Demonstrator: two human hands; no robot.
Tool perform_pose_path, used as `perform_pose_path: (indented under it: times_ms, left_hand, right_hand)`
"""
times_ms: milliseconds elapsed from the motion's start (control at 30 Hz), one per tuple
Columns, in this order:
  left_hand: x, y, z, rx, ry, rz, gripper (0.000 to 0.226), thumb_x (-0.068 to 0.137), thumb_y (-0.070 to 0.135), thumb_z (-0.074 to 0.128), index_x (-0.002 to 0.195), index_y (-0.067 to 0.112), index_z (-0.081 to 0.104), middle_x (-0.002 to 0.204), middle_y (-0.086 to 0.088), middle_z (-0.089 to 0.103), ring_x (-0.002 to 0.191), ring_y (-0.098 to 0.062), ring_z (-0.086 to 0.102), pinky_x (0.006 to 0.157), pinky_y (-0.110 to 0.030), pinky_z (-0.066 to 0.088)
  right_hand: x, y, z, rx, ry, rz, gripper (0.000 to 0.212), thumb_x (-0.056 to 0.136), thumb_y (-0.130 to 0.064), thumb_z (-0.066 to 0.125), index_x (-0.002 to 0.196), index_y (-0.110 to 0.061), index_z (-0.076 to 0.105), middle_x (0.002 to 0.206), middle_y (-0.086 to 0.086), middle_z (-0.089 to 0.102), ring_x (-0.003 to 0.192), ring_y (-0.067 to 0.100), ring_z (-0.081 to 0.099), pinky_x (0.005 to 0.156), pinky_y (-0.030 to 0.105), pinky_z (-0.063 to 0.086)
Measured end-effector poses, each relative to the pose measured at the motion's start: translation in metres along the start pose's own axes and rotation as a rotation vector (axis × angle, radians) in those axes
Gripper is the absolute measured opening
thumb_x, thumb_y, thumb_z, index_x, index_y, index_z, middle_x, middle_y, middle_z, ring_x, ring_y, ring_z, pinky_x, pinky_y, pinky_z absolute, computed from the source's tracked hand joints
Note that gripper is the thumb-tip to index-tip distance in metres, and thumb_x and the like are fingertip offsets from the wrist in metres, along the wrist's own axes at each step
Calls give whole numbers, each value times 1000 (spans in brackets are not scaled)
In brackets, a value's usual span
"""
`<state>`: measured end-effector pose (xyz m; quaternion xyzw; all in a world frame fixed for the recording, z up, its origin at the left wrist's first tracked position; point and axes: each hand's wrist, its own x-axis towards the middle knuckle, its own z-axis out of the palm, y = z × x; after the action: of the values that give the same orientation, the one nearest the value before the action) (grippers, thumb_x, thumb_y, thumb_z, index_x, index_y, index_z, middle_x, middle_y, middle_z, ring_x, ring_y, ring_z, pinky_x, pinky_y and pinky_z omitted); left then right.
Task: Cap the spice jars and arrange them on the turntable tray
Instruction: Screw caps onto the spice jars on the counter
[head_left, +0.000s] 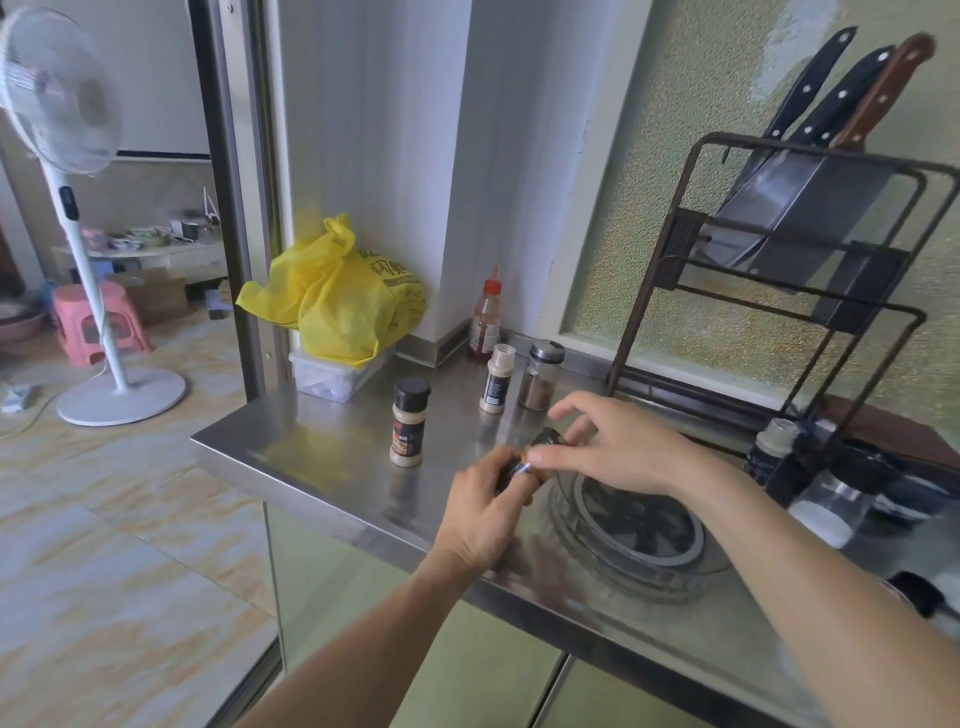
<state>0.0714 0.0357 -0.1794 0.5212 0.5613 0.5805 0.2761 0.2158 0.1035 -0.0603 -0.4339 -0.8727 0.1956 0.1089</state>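
Capping a jar in hand — cap sits right of my left-hand grip.

Left hand (483, 512) clamps the small jar (514, 475), its long axis tipped toward my right; right hand (618, 447) pinches the black cap (551, 437) at its mouth, fingers fanned. Turntable tray (641, 558) lies just below-right of both hands — right hand nearer. Capped jar (409, 422) stands upright, left.

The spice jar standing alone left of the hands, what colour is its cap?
Black. The jar shows best in the head view, the only one.
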Motion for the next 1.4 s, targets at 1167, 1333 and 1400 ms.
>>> perform_pose_path:
  times_ms: [1167, 1333, 1400]
  left_hand:
    - [74, 78, -32, 415, 249, 228, 41, 93, 5, 54, 130, 17, 63, 125, -3, 70, 119, -23, 65, 102, -39, 51]
    - [152, 80, -33, 873, -33, 43, 62, 91, 25, 67, 149, 23, 44, 136, -18, 57, 126, -37, 54, 102, -40, 45]
    - [175, 73, -31, 936, -87, -28, 73, 87, 30, 73, 152, 26, 38, 138, -20, 56, 125, -38, 55, 100, -41, 46]
  right_hand:
    - [-3, -9, 37, 10, 199, -99, 49, 84, -29, 75, 125, -30, 49, 114, -4, 69, 94, 19, 64, 84, 38, 54]
    - [-16, 13, 3, -58, 159, -41, 54, 93, -34, 66, 141, -30, 41, 135, -5, 59, 121, 17, 57, 101, 39, 49]
    - [-17, 36, -19, -119, 134, 33, 52, 96, -32, 63, 143, -27, 42, 142, -6, 53, 126, 17, 54, 104, 38, 46]
